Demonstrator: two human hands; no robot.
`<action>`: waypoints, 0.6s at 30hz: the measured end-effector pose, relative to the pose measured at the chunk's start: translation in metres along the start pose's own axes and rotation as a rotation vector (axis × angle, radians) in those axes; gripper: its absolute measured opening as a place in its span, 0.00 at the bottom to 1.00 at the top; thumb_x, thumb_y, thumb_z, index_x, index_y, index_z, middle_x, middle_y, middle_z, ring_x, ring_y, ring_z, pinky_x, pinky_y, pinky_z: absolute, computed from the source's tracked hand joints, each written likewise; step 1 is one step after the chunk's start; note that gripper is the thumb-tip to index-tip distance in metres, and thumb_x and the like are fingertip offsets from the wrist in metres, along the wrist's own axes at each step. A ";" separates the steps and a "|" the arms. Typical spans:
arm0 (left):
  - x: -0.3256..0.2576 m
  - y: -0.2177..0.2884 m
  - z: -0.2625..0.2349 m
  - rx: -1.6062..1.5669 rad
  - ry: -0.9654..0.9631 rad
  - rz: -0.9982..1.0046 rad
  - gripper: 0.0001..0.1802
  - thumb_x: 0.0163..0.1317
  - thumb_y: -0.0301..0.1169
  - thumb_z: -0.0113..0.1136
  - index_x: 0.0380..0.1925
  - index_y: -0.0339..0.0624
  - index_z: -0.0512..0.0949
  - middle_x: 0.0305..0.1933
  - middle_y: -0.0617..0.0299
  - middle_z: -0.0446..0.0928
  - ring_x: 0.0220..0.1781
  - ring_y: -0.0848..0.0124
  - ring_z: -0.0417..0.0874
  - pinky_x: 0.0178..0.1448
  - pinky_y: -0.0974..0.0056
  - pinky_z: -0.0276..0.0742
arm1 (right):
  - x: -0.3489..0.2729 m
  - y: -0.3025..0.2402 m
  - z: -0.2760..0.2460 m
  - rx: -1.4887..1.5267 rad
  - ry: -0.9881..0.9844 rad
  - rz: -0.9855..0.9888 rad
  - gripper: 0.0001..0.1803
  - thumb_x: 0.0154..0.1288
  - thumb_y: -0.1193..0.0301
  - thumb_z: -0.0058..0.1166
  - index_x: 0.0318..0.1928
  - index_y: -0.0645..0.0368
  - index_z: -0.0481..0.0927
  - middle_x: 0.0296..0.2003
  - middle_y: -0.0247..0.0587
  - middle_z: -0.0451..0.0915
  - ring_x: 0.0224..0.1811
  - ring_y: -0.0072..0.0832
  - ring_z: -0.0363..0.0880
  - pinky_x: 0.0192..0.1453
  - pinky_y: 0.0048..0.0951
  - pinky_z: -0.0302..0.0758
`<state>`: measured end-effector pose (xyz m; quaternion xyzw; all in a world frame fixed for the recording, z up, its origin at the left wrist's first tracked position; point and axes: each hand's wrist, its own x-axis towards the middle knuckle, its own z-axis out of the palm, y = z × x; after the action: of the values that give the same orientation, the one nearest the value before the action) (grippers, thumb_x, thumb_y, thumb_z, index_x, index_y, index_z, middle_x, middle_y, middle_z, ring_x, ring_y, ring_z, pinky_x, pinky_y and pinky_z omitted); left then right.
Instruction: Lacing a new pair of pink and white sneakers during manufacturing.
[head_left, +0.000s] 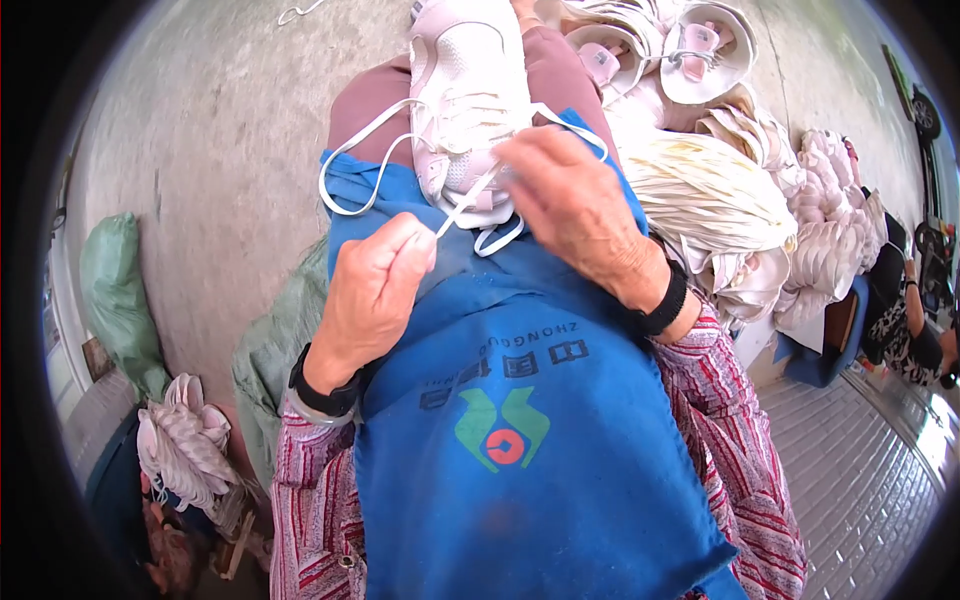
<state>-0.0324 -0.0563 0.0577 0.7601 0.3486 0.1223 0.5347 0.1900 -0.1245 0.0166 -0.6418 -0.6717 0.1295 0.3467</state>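
A white and pale pink sneaker (465,100) rests across my lap, its heel end toward me and its front pointing away. My left hand (378,285) is closed, pinching a flat white shoelace (462,212) that slants up tautly toward the shoe's opening. Over the right side of the shoe is my right hand (575,205), its fingers smeared by motion near the lace's upper end; whether they grip it cannot be made out. Loose lace loops hang on both sides of the shoe. A blue apron (520,400) covers my front and lap.
At right lies a large heap of white shoe uppers (700,190), with more pale uppers (825,210) stacked beyond. A green sack (122,300) stands at left, above a bundle of pale uppers (185,440). Another person (905,315) sits at the far right.
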 end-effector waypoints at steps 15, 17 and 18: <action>0.045 -0.046 0.029 0.272 0.270 0.104 0.25 0.52 0.23 0.64 0.51 0.41 0.69 0.47 0.49 0.71 0.45 0.47 0.78 0.45 0.51 0.76 | -0.006 -0.017 0.036 0.132 -0.279 0.183 0.05 0.61 0.74 0.50 0.36 0.62 0.76 0.27 0.54 0.79 0.29 0.52 0.80 0.33 0.47 0.76; 0.051 -0.057 0.029 0.328 0.342 0.200 0.26 0.52 0.18 0.63 0.53 0.40 0.70 0.42 0.55 0.72 0.24 0.71 0.75 0.32 0.67 0.75 | 0.005 -0.013 0.039 0.139 -0.187 0.166 0.06 0.61 0.74 0.50 0.36 0.62 0.76 0.27 0.54 0.79 0.30 0.52 0.80 0.34 0.47 0.76; 0.053 -0.061 0.029 0.326 0.339 0.199 0.26 0.52 0.18 0.63 0.53 0.40 0.70 0.42 0.55 0.72 0.24 0.71 0.75 0.32 0.67 0.75 | 0.010 -0.011 0.042 0.145 -0.090 0.150 0.06 0.62 0.74 0.50 0.36 0.63 0.76 0.28 0.55 0.79 0.31 0.53 0.79 0.35 0.47 0.76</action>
<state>-0.0024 -0.0312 -0.0181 0.8354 0.3718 0.2424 0.3243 0.1553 -0.1053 -0.0041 -0.6570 -0.6255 0.2320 0.3511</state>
